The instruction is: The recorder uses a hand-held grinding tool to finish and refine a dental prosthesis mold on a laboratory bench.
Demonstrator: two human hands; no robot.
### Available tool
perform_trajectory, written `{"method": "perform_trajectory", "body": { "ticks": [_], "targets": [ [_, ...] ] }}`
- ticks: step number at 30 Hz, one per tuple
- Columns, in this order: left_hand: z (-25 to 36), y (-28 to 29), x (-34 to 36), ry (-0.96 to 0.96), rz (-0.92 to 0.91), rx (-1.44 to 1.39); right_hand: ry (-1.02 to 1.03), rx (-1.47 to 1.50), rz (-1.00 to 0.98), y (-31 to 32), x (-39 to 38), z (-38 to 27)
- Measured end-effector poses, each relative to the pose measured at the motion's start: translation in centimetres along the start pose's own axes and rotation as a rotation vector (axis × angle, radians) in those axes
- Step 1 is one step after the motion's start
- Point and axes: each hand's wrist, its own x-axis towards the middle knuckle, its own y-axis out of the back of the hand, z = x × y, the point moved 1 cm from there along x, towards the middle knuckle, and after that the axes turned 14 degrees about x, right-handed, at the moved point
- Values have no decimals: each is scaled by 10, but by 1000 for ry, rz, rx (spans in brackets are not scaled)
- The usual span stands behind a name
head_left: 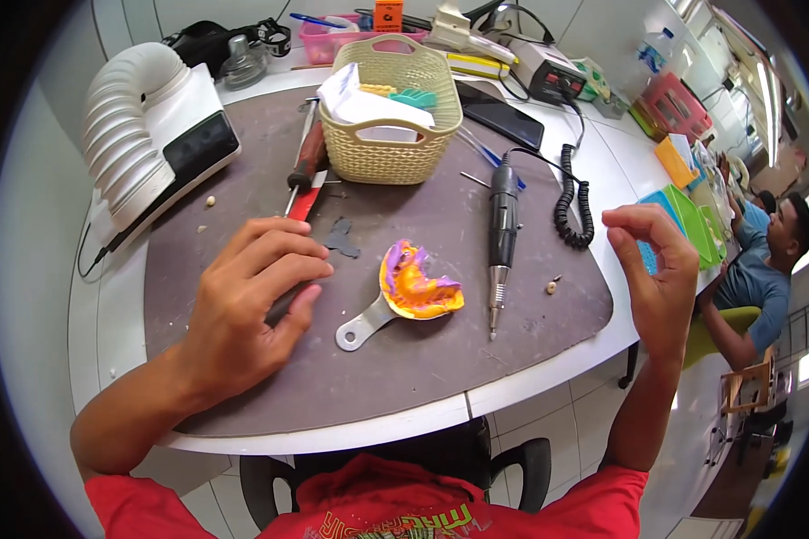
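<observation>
My left hand (247, 310) is on the left of the mat, its fingers and thumb curled around a dark, slim object (287, 304) that is mostly hidden. To its right lies a metal dental impression tray (368, 323), handle pointing toward me, filled with orange and purple impression material (418, 287). My right hand (658, 265) is raised past the mat's right edge. Its fingers are bent, with a small gap between thumb and forefinger and nothing visible between them. Nearest to it on the mat is a black-and-silver dental handpiece (502, 229), tip toward me.
A beige basket (391, 162) with papers stands at the back, near a red-handled tool (307, 160) and a phone (502, 115). A white machine with a ribbed hose (121, 117) is at left. A coiled cord (564, 207) and green tray (692, 229) lie right. Another person (755, 269) sits beyond.
</observation>
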Motion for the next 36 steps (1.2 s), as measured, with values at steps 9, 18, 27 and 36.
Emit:
{"method": "perform_trajectory", "body": {
  "ticks": [9,18,27,36],
  "targets": [
    [4,2,4,-28,-51,45,-79,-24,-261,1,-24,21],
    [7,4,6,-108,-71,145,-131,-27,-350,-4,-30,29],
    [32,-3,18,-316,-152,153,-71,-6,-323,-11,-30,31],
    [37,-30,40,-337,-120,152,-63,-76,-405,-27,-14,20]
  ]
}}
